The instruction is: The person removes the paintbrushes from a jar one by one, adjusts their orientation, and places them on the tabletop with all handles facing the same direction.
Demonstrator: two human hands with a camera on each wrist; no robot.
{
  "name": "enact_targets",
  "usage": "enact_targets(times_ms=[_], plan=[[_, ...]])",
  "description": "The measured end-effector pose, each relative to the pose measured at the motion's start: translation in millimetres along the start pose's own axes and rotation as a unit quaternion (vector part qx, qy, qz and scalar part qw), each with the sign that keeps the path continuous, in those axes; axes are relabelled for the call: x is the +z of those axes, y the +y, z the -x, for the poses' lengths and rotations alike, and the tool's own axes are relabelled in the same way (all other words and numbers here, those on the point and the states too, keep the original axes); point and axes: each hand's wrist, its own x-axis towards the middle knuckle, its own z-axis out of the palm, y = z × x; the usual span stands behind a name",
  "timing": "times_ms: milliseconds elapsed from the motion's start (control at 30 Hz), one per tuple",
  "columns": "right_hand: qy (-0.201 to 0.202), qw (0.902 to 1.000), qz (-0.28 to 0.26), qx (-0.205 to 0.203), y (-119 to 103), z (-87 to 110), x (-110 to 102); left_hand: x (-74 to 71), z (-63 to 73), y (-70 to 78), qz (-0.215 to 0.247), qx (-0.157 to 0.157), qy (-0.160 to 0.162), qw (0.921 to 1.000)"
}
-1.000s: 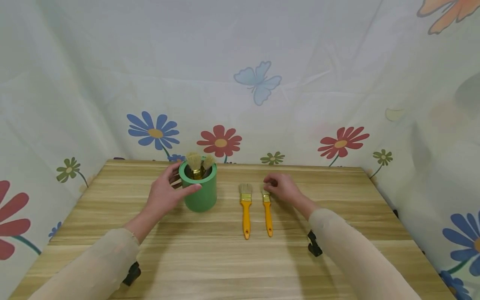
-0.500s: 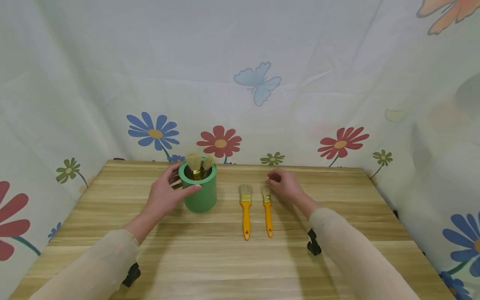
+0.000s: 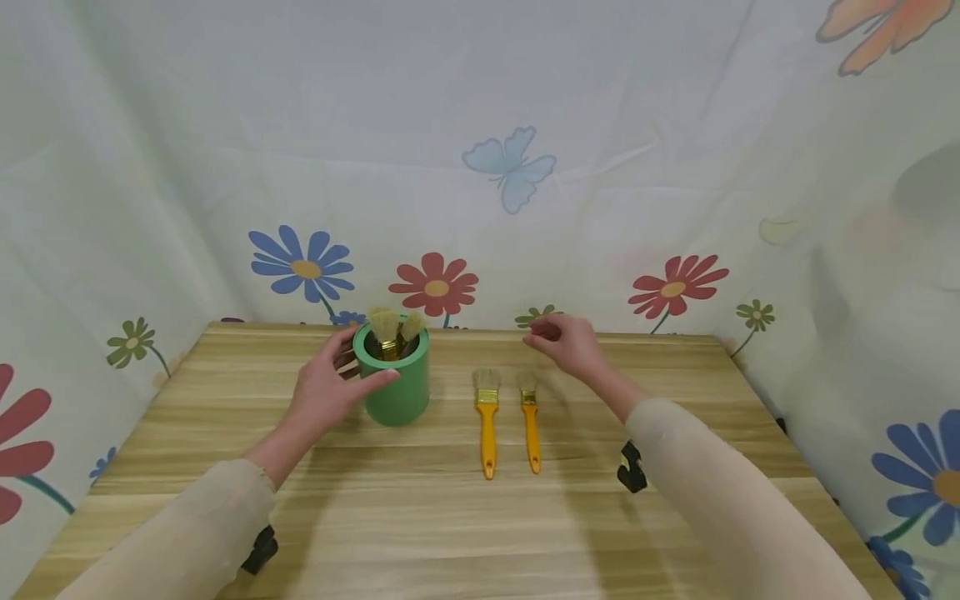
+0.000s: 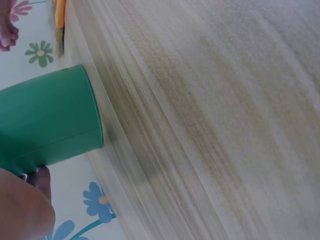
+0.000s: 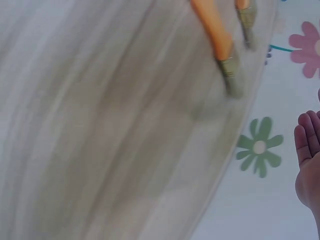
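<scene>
In the head view, a green cylindrical cup (image 3: 399, 398) stands upright on the table, with paintbrushes (image 3: 383, 323) in it, bristles up. My left hand (image 3: 322, 385) holds the cup from the left, thumb across its front and fingers round the far side. Two paintbrushes with yellow handles lie side by side to the right of the cup: a wider paintbrush (image 3: 488, 425) and a narrower paintbrush (image 3: 532, 429). Above and behind the narrower one, my right hand (image 3: 572, 346) is raised off the table, fingers loosely bent and holding nothing. The left wrist view shows the cup's side (image 4: 50, 117).
The wood-grain table (image 3: 442, 533) ends at a white cloth (image 3: 360, 167) printed with flowers and a butterfly. The cloth also hangs along both sides. Black clips (image 3: 632, 468) sit by both sleeves.
My right hand has risen and moved back, away from the narrower paintbrush's bristles. The left hand and the cup keep their place, and both loose paintbrushes stay on the table.
</scene>
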Motion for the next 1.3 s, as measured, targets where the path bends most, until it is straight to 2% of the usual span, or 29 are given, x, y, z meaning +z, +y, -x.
enact_targets(times_ms=[400, 800, 1100, 1300], plan=[[-0.014, 0.9994, -0.019, -0.025, -48.0, -9.4, -13.3, -0.9, -0.3, -0.6, 0.0, -0.005, -0.003, 1.0], [-0.024, 0.9971, -0.041, -0.059, -98.7, -23.9, -8.1, -1.6, 0.8, 1.3, 0.002, -0.004, -0.004, 1.0], [-0.036, 0.9946, -0.049, -0.084, -118.1, -34.0, 2.2, -2.1, 0.5, 2.1, 0.0, -0.001, -0.005, 1.0], [-0.049, 0.9934, -0.028, -0.1, -124.6, -39.9, 13.3, -1.9, 1.4, 3.1, -0.002, -0.004, -0.006, 1.0]])
